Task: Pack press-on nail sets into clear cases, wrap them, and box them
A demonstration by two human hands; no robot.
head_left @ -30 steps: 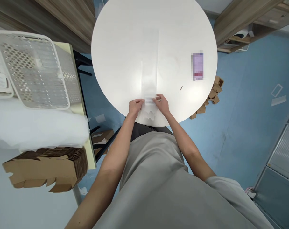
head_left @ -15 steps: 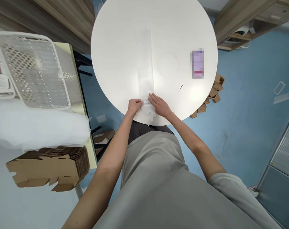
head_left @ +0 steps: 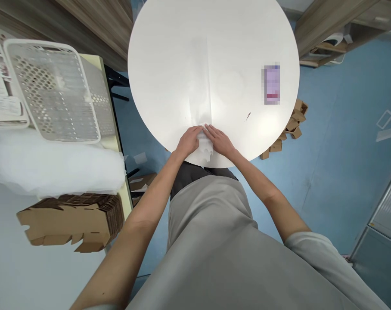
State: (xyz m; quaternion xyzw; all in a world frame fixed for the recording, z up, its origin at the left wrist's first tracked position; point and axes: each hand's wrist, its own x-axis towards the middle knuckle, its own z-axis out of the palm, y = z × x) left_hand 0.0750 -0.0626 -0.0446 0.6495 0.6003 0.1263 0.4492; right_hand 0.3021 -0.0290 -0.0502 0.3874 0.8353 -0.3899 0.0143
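Note:
A long, thin, whitish translucent sheet (head_left: 200, 97) lies flat on the round white table (head_left: 159, 86), running away from my body, with a ragged near end close to the front edge. My left hand (head_left: 189, 141) rests on its near part from the left, fingers stretched out. From the right my right hand (head_left: 218, 140) lies on it too, palm down, fingers extended. The fingertips of both hands nearly meet over the strip. Something small and pale lies under them, mostly hidden.
A pixelated purple item (head_left: 272, 85) lies at the table's right. On the left side table are a white perforated basket (head_left: 97, 107), a white foam roll (head_left: 56, 165) and stacked flat cardboard (head_left: 69, 221). Small cardboard boxes (head_left: 292, 125) sit on the floor at right.
My left hand has moved right onto the sheet and its pinched fingers have opened out. My right hand stays on the strip, slightly shifted. The whole view has shifted a little.

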